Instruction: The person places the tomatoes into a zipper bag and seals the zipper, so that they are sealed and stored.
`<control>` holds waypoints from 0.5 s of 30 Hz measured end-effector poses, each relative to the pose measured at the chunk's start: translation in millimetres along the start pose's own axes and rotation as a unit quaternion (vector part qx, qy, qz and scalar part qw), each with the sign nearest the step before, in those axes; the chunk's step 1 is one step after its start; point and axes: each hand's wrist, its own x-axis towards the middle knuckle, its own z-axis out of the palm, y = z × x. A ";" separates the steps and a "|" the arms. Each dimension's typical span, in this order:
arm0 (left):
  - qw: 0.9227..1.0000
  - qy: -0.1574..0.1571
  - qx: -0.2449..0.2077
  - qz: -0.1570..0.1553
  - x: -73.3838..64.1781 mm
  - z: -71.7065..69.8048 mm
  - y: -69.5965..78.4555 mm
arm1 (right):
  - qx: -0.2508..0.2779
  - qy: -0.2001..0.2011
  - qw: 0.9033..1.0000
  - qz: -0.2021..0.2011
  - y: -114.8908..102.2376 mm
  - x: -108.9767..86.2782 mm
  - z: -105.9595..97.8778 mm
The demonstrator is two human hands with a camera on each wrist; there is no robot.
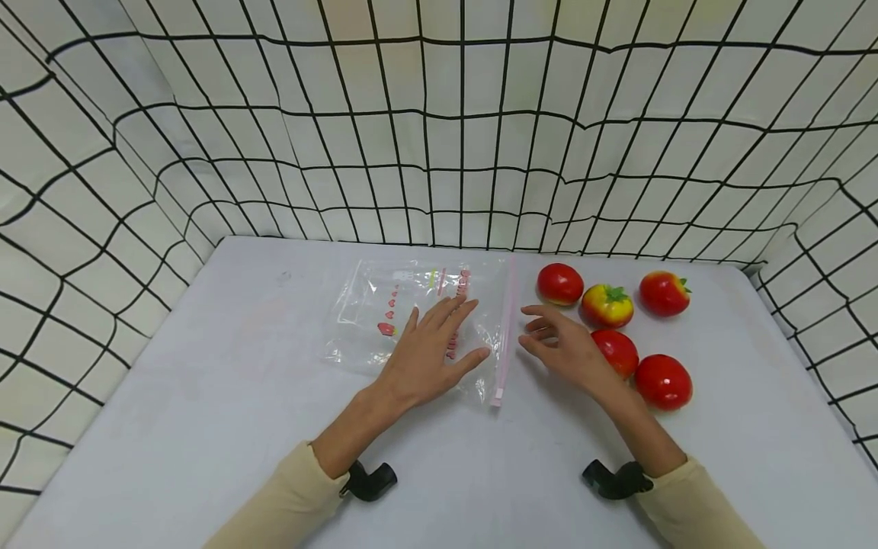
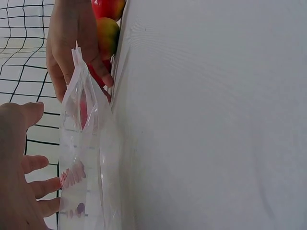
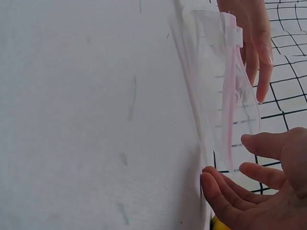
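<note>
A clear plastic zip bag (image 1: 357, 305) with red print lies flat on the table, its pink zip edge (image 1: 506, 328) on the right. My left hand (image 1: 432, 351) is spread over the bag with straight fingers; whether it touches the film I cannot tell. Just right of the zip edge is my right hand (image 1: 565, 347), fingers loosely bent and thumb apart, holding nothing. In the right wrist view its fingertips (image 3: 211, 184) are close to the bag's mouth, near the pink strip (image 3: 229, 110). The white slider (image 1: 497, 396) sits at the zip's near end.
Several shiny tomatoes lie right of the bag: a red one (image 1: 560, 284) at the back, yellow-red ones (image 1: 607, 306) beside it, and a red one (image 1: 663, 382) in front. The right hand partly covers another tomato (image 1: 620, 351). Black netting (image 1: 463, 114) borders the white table (image 1: 206, 396).
</note>
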 end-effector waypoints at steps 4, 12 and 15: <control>1.000 0.000 -0.008 0.002 0.4 0.2 -1.5 | 0.010 0.000 1.000 0.007 2.1 3.8 1.2; 1.000 -0.001 -0.014 0.002 0.3 0.6 -2.2 | 0.044 0.000 0.999 -0.003 7.4 11.0 6.2; 1.000 0.000 -0.020 0.005 0.2 0.8 -2.1 | 0.048 0.006 0.999 -0.012 10.0 12.4 8.8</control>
